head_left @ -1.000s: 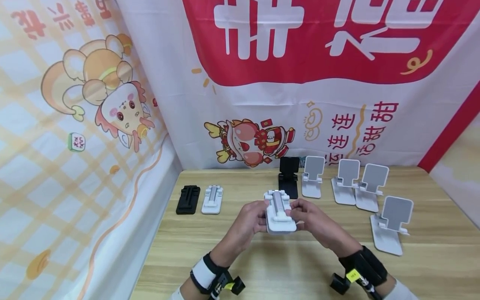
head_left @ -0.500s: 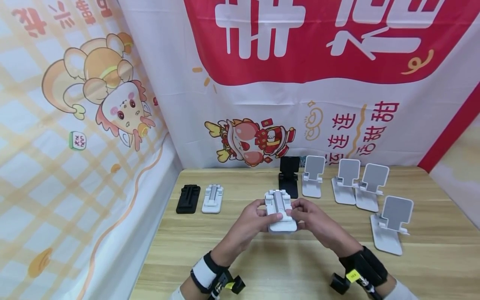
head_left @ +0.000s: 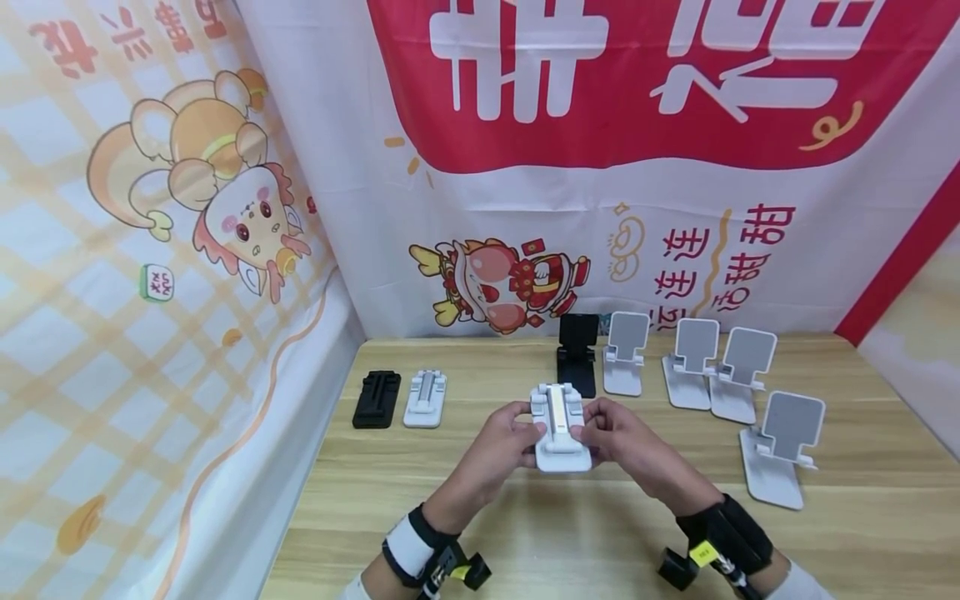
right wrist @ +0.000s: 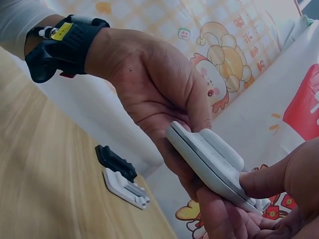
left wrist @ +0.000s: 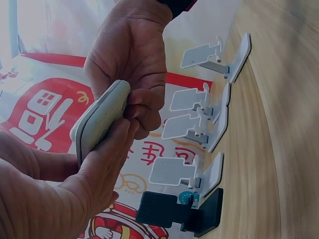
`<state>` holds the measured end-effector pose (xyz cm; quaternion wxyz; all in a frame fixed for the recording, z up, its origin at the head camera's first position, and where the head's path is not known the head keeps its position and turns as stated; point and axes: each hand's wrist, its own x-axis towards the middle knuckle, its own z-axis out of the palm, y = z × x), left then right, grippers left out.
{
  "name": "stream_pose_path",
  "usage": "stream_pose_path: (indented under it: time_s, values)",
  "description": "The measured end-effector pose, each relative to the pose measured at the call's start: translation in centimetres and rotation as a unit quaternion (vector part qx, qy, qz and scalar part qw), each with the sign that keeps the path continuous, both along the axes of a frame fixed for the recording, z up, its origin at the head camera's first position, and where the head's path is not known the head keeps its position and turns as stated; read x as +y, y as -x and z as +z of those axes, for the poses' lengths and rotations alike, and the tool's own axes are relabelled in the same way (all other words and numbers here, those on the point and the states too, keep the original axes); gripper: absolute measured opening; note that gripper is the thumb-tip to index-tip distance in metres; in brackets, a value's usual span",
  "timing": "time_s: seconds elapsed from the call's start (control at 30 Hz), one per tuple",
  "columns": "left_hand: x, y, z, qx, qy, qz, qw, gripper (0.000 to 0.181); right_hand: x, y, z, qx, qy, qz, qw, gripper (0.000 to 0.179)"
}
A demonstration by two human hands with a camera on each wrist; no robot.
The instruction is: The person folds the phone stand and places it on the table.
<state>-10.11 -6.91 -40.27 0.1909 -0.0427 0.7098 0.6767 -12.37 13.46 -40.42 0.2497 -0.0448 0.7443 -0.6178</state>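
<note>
Both hands hold a folded white phone stand (head_left: 561,457) over the front middle of the table. My left hand (head_left: 497,443) grips its left side, thumb at the edge of the face and fingers behind. My right hand (head_left: 624,435) pinches the opposite side, its thumb beside the central arm of the stand. In the left wrist view the stand (left wrist: 102,119) shows edge-on between the two hands. The right wrist view shows the folded plates of the stand (right wrist: 207,164) lying flat together, with fingers underneath. The fingers behind the stand are hidden in the head view.
At the left lie a folded black phone stand (head_left: 377,400) and a folded white one (head_left: 425,398). Along the back right stand an unfolded black stand (head_left: 577,367) and several unfolded white ones, the nearest white stand (head_left: 780,450) at the right. A printed cloth (head_left: 480,200) hangs behind the table.
The left thumb went onto the stand's face, then drew back toward its left edge. The stand has tilted slightly in the hands, staying in about the same place. The other stands have not moved.
</note>
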Motion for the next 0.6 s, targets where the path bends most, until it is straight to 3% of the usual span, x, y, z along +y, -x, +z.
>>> stream_pose_path:
  time_s: [0.17, 0.3, 0.43, 0.6]
  values:
    - [0.1, 0.1, -0.3, 0.027, 0.016, 0.0, 0.9995, 0.048, -0.2, 0.0, 0.0, 0.006, -0.008, -0.006, 0.9999, 0.036]
    - [0.4, 0.4, -0.5, 0.074, 0.112, 0.008, 0.9909, 0.054, -0.5, 0.0, -0.3, 0.014, -0.005, -0.019, 0.9997, 0.031]
    - [0.8, 0.3, -0.5, 0.128, 0.232, -0.006, 0.9642, 0.07, -0.8, -0.3, -0.8, 0.018, 0.016, -0.021, 0.9995, 0.03]
    - [1.1, -0.1, -1.0, 0.186, 0.321, -0.029, 0.9283, 0.098, -1.4, -0.4, -1.2, 0.005, 0.036, -0.017, 0.9992, 0.033]
